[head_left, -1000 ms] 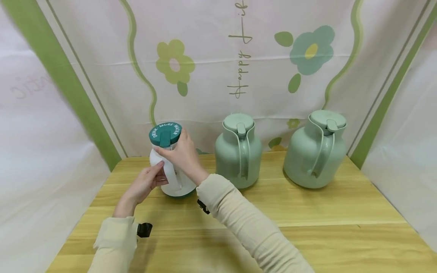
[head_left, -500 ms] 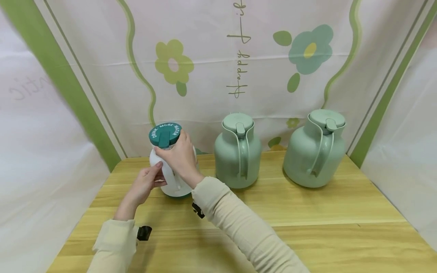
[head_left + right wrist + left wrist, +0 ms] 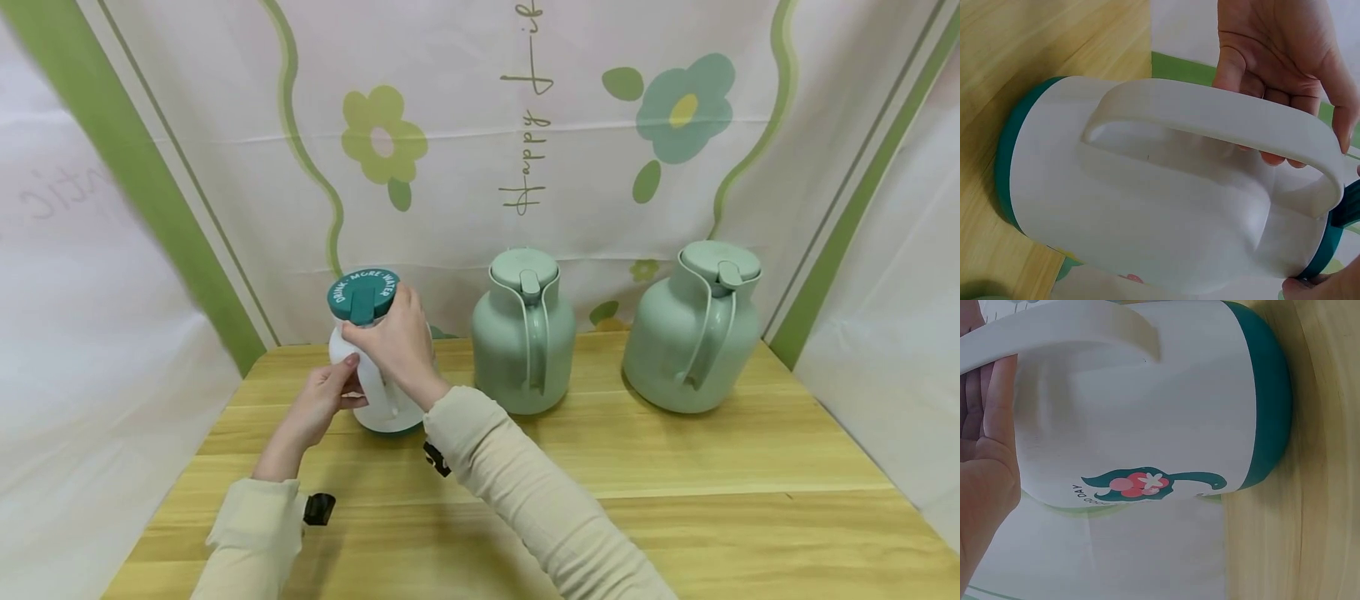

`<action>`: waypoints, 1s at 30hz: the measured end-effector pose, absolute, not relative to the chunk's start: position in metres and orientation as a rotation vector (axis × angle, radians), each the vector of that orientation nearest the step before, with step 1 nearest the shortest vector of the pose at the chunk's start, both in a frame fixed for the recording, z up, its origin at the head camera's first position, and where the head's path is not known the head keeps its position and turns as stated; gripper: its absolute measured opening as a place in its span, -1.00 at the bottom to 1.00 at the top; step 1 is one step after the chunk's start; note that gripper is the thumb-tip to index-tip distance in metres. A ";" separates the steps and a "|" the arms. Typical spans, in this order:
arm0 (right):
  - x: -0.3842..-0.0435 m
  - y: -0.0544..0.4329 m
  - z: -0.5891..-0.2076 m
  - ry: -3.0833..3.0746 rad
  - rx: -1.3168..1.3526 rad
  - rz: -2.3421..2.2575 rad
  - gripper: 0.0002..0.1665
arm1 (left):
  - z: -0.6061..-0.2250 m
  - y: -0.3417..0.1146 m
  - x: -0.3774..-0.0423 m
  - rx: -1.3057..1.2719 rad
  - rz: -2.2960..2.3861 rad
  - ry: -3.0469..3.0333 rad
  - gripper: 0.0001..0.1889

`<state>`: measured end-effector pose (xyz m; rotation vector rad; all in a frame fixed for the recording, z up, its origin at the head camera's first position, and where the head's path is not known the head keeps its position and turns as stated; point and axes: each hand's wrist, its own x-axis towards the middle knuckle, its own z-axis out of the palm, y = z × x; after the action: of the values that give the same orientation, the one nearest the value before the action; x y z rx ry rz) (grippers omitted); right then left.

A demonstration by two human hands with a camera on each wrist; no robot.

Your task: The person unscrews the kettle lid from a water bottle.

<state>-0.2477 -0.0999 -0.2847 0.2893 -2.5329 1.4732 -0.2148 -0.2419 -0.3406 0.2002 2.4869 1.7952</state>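
A white thermos jug (image 3: 407,414) with a teal lid (image 3: 365,293) and teal base stands at the left of the table. Its handle (image 3: 1222,112) faces me. My left hand (image 3: 318,402) holds the handle, fingertips reaching behind it and thumb on its side. My right hand (image 3: 401,346) grips the neck just under the lid, with the thumb beside the lid's lever and the fingers wrapped toward the far right side, partly hidden. In the left wrist view, a teal and pink print (image 3: 1141,482) shows on the jug's body.
Two pale green thermos jugs stand to the right on the wooden table (image 3: 675,467): one in the middle (image 3: 522,354), one farther right (image 3: 686,350). A flowered white cloth (image 3: 465,167) hangs behind the table. More cloth hangs at both sides.
Both hands keep their hold on the white jug. My right wrist has dipped slightly to the left, and the jug stays in its place.
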 end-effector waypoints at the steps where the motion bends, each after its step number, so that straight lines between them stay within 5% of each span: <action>1: -0.248 -0.099 -0.285 -2.536 0.295 1.478 -0.02 | -0.340 -0.241 -0.215 0.198 1.791 2.490 -0.33; 30: -0.262 -0.086 -0.279 -2.646 0.401 1.471 -0.04 | -0.343 -0.230 -0.214 0.217 1.847 2.550 -0.36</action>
<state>-0.2621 -0.0860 -0.2786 0.4007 -2.6463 1.4711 -0.2141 -0.2300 -0.3431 0.2174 2.5499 1.8468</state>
